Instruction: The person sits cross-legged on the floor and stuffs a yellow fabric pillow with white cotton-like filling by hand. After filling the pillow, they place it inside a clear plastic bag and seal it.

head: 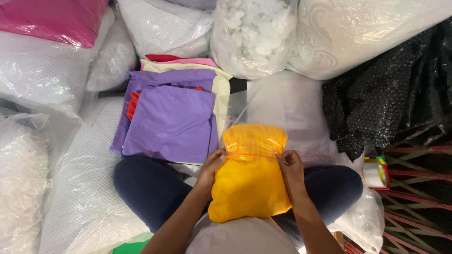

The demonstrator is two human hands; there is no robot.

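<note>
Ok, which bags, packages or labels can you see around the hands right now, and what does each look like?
Clear plastic bag around the yellow stuffed cushion, in the lap, pinched by left hand and right hand.
Clear sack of white fibre filling, top centre, bulging.
Roll of clear tape, right, with red-green-yellow holder.
Black bubble wrap, right, crumpled.

Both forearms reach forward from the lower edge of the view, bare to the elbow and angled inward toward each other. The left hand [213, 162] is curled, its fingertips pinched together and its thumb on top, knuckles turned up. The right hand [289, 164] mirrors it on the other side, fingers bent and pinching at the same height. The two hands are apart, level with each other, above the crossed legs.
</note>
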